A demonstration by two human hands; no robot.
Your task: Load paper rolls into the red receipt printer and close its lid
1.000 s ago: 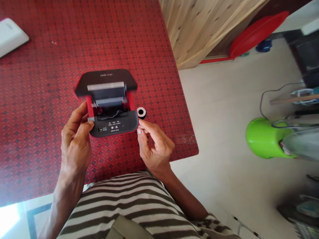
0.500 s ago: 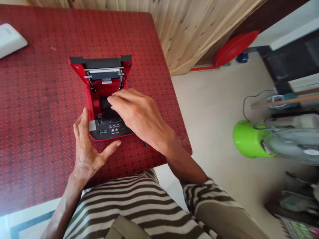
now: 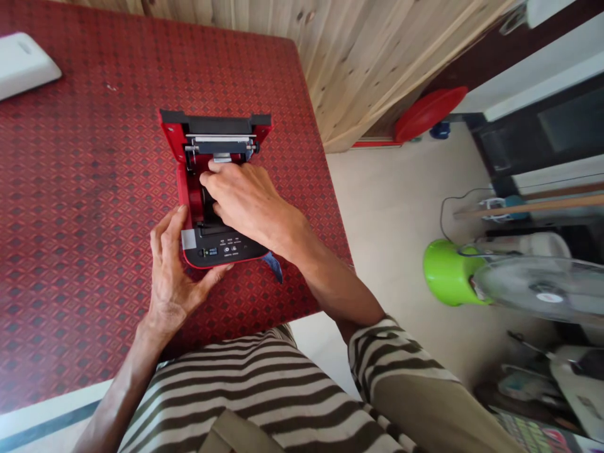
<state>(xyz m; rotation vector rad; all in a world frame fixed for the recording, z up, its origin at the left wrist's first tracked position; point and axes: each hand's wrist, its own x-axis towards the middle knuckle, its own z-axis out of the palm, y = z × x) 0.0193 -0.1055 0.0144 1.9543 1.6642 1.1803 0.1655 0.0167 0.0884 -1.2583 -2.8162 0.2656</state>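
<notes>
A small red and black label printer (image 3: pixel 226 250) stands on the red patterned table with its lid (image 3: pixel 217 123) raised, showing a roller and metal rod. My left hand (image 3: pixel 172 277) steadies it, fingers against its left side and thumb along the front edge. My right hand (image 3: pixel 255 198) reaches into the open compartment with its fingers curled inward. Whatever those fingertips pinch is hidden by the hand. Blue cloth-like material (image 3: pixel 274 267) pokes out by the printer's front right corner, under my right forearm; a small blue bit also shows beside the roller.
A white rounded device (image 3: pixel 26 66) lies at the far left of the red table (image 3: pixel 104 207). Wood panelling (image 3: pixel 264 22) borders its back edge. On the floor to the right are a green tub (image 3: pixel 446 274), a fan (image 3: pixel 547 289) and a red round object (image 3: pixel 429 114).
My right hand has shifted further back in the compartment. My left thumb has come against the printer's front edge. More blue material shows. The camera view has also shifted.
</notes>
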